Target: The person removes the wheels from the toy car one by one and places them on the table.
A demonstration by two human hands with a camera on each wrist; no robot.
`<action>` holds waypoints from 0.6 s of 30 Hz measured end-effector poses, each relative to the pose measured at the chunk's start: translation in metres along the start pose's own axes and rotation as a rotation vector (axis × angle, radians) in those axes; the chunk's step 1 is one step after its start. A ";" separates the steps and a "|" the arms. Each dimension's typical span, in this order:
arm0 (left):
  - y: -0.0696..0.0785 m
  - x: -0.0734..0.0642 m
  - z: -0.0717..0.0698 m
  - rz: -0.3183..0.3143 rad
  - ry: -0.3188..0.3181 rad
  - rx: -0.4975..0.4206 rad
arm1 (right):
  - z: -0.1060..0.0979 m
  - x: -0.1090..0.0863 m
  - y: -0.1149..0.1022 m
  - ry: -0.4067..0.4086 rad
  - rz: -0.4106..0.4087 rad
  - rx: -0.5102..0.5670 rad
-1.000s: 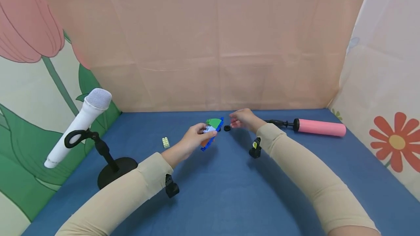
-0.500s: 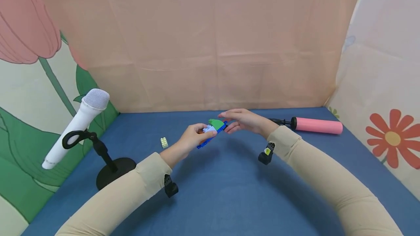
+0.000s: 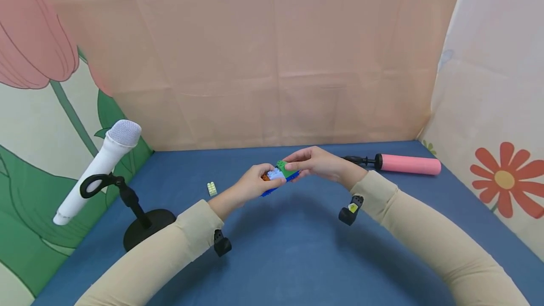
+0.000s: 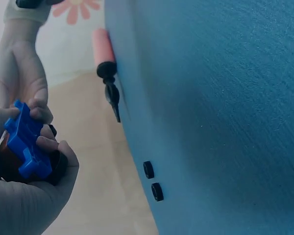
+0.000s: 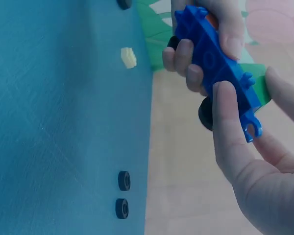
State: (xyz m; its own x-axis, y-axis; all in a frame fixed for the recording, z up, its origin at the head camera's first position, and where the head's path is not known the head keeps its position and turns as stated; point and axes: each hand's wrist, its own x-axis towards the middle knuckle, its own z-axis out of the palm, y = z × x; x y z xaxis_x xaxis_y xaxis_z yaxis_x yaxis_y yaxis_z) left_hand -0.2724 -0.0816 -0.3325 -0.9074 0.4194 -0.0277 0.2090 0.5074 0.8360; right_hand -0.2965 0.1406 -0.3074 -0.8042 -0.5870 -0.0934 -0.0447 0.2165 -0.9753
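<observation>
A toy block car [image 3: 278, 174] is held up between both hands over the blue table. It has a blue chassis [image 5: 210, 58] with light blue, orange and green blocks on top. My left hand [image 3: 250, 185] grips the orange end, thumb along the near side. At the other end, my right hand [image 3: 321, 164] pinches the green block [image 5: 257, 78] and blue base between thumb and fingers. The right wrist view shows the underside, with a black wheel [image 5: 205, 115] on the far side. Two loose black wheels, the first wheel [image 5: 124, 180] beside the second wheel [image 5: 122, 208], stand on the table.
A pale yellow block [image 3: 212, 189] lies left of the hands. Further left, a white microphone [image 3: 95, 171] leans in a black stand [image 3: 148, 225]. A pink hand pump [image 3: 408, 164] lies at the back right, before the peach backdrop [image 3: 272, 60].
My right hand has come from beside the loose wheels to the green end of the car and now pinches it. My left hand has kept its grip while the car turned slightly.
</observation>
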 end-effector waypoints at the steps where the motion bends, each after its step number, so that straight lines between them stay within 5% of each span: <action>1: 0.000 0.000 0.000 0.015 -0.006 0.010 | 0.001 -0.001 -0.001 0.007 -0.002 -0.010; 9: 0.006 -0.003 0.000 0.038 -0.071 0.084 | 0.005 -0.008 -0.008 0.048 0.016 -0.055; 18: 0.006 -0.001 -0.008 0.029 -0.047 -0.007 | 0.007 -0.008 -0.012 0.076 -0.008 -0.054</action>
State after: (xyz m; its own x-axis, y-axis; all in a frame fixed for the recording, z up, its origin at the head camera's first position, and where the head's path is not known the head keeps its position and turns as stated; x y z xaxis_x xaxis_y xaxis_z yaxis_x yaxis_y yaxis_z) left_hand -0.2732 -0.0846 -0.3233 -0.8829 0.4686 -0.0293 0.2318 0.4894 0.8407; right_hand -0.2861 0.1374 -0.2964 -0.8461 -0.5286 -0.0685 -0.0814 0.2551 -0.9635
